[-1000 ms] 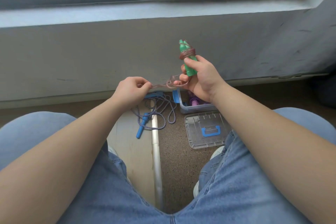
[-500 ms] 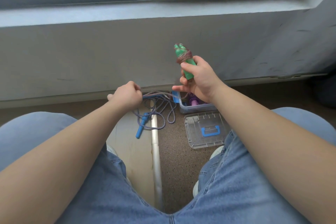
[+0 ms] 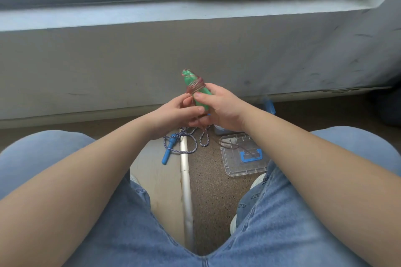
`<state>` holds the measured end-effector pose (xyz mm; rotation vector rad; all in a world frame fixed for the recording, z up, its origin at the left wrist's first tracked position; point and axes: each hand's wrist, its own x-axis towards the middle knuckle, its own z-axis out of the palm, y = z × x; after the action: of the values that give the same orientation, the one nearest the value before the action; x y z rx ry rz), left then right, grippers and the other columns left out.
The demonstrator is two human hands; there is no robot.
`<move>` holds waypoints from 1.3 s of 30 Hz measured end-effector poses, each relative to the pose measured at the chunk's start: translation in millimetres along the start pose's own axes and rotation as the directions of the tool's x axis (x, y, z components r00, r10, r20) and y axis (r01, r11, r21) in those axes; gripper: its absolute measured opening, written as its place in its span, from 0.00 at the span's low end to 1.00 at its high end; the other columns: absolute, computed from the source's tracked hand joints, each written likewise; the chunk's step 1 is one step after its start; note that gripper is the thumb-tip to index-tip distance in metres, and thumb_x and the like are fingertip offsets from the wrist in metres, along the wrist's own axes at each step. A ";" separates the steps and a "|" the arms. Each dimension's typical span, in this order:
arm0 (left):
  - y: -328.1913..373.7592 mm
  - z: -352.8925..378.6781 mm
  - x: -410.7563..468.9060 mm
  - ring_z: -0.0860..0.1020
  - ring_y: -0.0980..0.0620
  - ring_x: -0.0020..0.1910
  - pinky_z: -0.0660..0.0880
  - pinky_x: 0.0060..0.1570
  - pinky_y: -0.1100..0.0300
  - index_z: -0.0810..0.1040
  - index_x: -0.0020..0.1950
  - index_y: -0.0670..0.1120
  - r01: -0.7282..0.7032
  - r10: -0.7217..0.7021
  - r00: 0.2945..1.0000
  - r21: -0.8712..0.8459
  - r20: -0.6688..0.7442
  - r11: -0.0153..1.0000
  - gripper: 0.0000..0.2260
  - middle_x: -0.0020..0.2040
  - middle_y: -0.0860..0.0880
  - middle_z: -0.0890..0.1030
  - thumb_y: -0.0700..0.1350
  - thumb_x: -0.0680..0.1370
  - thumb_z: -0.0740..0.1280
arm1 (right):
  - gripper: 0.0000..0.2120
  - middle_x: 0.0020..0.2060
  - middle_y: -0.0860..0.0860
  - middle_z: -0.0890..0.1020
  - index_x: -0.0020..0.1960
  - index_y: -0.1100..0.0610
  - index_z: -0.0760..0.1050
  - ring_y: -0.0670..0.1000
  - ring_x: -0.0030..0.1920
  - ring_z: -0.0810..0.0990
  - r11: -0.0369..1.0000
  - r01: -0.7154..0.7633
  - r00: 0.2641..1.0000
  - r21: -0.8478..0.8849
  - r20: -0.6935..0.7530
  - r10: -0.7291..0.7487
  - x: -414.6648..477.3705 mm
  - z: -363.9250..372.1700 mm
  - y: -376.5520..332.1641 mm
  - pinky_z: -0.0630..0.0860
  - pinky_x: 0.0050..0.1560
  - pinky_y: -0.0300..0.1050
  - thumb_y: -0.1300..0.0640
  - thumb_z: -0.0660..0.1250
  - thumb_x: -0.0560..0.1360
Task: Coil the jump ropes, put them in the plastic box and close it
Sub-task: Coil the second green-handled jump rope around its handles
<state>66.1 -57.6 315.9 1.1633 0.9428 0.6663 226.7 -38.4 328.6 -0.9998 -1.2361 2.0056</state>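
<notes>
Our right hand (image 3: 219, 108) is closed round the green handles (image 3: 196, 93). The thumb lies across their front and the tips stand up and lean a little to the left. The reddish cord (image 3: 196, 85) is wound in tight turns round the upper part of the handles, just above our thumb. Our left hand (image 3: 173, 115) meets the right from the left side. Its fingers are curled and pinch the cord just below the turns, touching the handles. From there the loose cord drops between our hands and trails down to the right, across the lid (image 3: 232, 167).

The lid is clear with a blue latch. It lies flat on the speckled floor (image 3: 212, 197) by our right knee, apart from the box (image 3: 218, 131). The box stands open just beyond the lid, mostly hidden under our right wrist, so we cannot tell what is in it. A blurred blue clip (image 3: 269, 107) shows past that wrist.

Left of the box the blue rope (image 3: 191, 143) lies in loose loops on the floor, below our hands. Its blue handle (image 3: 168, 151) points toward our left knee. A metal rail (image 3: 186, 191) runs along the floor between our legs, and the loops lie across its far end. Beyond it all are the grey wall (image 3: 108, 60) and the sill (image 3: 130, 14).
</notes>
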 end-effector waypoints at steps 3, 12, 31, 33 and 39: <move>0.0 -1.6 -0.6 0.82 0.54 0.44 0.81 0.48 0.57 0.73 0.60 0.46 0.013 -0.009 0.999 0.088 -0.044 0.996 0.12 0.45 0.54 0.84 0.33 0.80 0.65 | 0.07 0.50 0.57 0.80 0.61 0.60 0.70 0.56 0.44 0.81 0.999 -0.009 0.999 -0.048 -0.034 0.007 -1.6 -0.6 -3.5 0.84 0.44 0.58 0.61 0.60 0.84; -2.8 10.0 5.7 0.79 0.47 0.49 0.76 0.59 0.48 0.77 0.55 0.49 0.079 -0.054 0.988 0.170 -0.148 0.982 0.08 0.51 0.44 0.80 0.43 0.83 0.58 | 0.07 0.55 0.57 0.79 0.61 0.53 0.73 0.53 0.52 0.80 0.921 -0.047 0.997 -0.386 -0.074 0.020 1.9 4.3 -8.0 0.81 0.49 0.51 0.56 0.62 0.83; -7.8 2.3 5.0 0.75 0.44 0.37 0.69 0.38 0.52 0.73 0.48 0.46 -0.049 0.187 0.982 0.948 -0.012 0.314 0.12 0.37 0.48 0.77 0.51 0.84 0.55 | 0.10 0.43 0.55 0.82 0.56 0.56 0.69 0.50 0.26 0.83 0.601 -0.178 0.955 -0.779 -0.285 -0.085 -1.6 -19.5 -16.4 0.77 0.27 0.42 0.52 0.64 0.80; -1.1 -3.0 0.4 0.75 0.45 0.36 0.72 0.37 0.51 0.75 0.48 0.47 -0.109 0.188 0.979 0.977 0.074 0.183 0.15 0.35 0.47 0.77 0.53 0.83 0.54 | 0.12 0.46 0.56 0.82 0.56 0.58 0.71 0.56 0.35 0.86 0.407 -0.231 0.940 -0.883 -0.311 -0.140 1.4 -26.0 -13.3 0.82 0.37 0.49 0.50 0.63 0.80; 8.2 -18.3 -3.0 0.71 0.46 0.34 0.67 0.31 0.56 0.75 0.42 0.51 -0.156 0.400 0.906 0.988 0.139 0.009 0.20 0.33 0.52 0.74 0.61 0.79 0.51 | 0.13 0.57 0.57 0.80 0.62 0.56 0.70 0.57 0.48 0.77 0.108 -0.139 0.986 -0.984 -0.128 0.105 -7.7 -17.4 3.6 0.68 0.44 0.46 0.50 0.61 0.81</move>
<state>48.8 -49.4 322.6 2.7146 1.4035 0.3281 245.1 -37.4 322.6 -1.7227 -2.6934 0.9032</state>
